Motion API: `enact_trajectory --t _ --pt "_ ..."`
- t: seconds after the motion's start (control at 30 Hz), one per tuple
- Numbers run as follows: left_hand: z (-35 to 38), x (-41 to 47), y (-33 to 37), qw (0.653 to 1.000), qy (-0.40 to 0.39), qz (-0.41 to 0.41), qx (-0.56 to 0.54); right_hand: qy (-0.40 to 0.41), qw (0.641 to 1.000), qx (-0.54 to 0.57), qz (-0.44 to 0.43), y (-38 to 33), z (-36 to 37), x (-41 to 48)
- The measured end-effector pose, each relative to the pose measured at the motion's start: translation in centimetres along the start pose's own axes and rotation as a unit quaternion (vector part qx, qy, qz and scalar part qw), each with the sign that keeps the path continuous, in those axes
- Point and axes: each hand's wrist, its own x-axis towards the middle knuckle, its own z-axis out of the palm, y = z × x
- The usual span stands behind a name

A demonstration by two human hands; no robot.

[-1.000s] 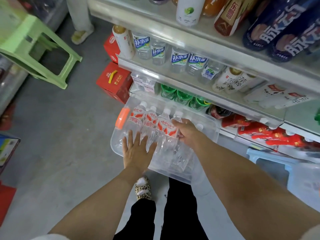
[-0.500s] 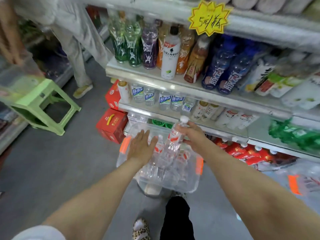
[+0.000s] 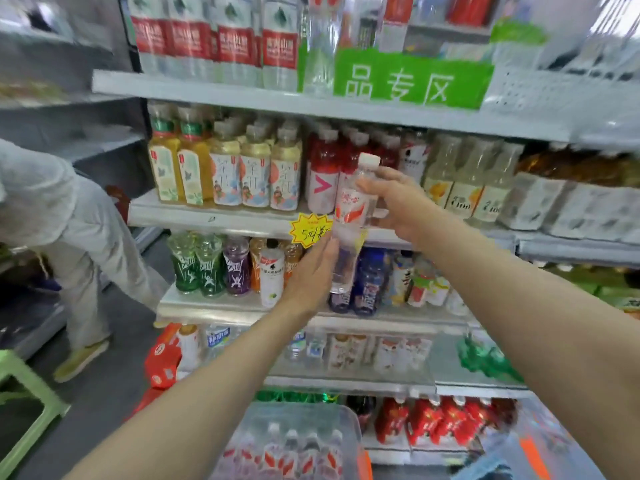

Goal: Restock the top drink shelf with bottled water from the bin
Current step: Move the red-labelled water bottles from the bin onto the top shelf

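The right hand (image 3: 398, 199) grips a water bottle (image 3: 349, 211) by its upper part, fingers curled round it; the bottle is in the air in front of the middle shelves, a little tilted, white cap up. The left hand (image 3: 311, 275) is flat with straight fingers, just beside the bottle's lower part; whether it touches I cannot tell. Below, the clear bin (image 3: 311, 410) holds more bottles (image 3: 291, 452); the top shelf (image 3: 207, 90) carries red-labelled bottles (image 3: 214, 39).

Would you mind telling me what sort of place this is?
Most likely a small shop's drinks aisle: tiered shelves packed with bottled drinks, a yellow price tag and a green section sign.
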Motion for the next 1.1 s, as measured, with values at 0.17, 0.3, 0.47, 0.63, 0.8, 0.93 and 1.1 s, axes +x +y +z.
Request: enact_trajectory --t 0.17,0.3,0.47,0.63,0.8,0.93,1.1 --pt "-0.8 5.6 8.1 0.996 0.022 0.070 -0.041 0.021 0.996 -0.002 -0.082 -10.3 -1.3 2.8" --pt "-1.5 10.0 13.4 0.990 0.038 0.123 -0.065 0.010 0.992 -0.006 -0.125 -16.9 -2.6 5.8" --pt "-2.3 15.3 18.1 0.980 0.055 0.172 -0.078 -0.009 0.985 0.011 -0.173 -23.4 -3.8 10.2" --pt "-2.6 20.6 20.4 0.979 0.074 0.180 -0.065 -0.004 0.982 -0.012 -0.186 -26.7 -4.4 15.3" --pt "-2.0 25.6 20.3 0.982 0.085 0.164 -0.021 -0.028 0.985 -0.014 -0.172 -26.7 -4.6 21.2" --pt "-1.4 29.2 19.9 0.987 0.082 0.133 0.021 -0.046 0.984 -0.017 -0.171 -25.6 -4.9 26.0" --pt "-1.5 32.7 19.4 0.990 0.088 0.099 0.056 -0.082 0.983 0.014 -0.162 -24.4 -4.4 30.9"
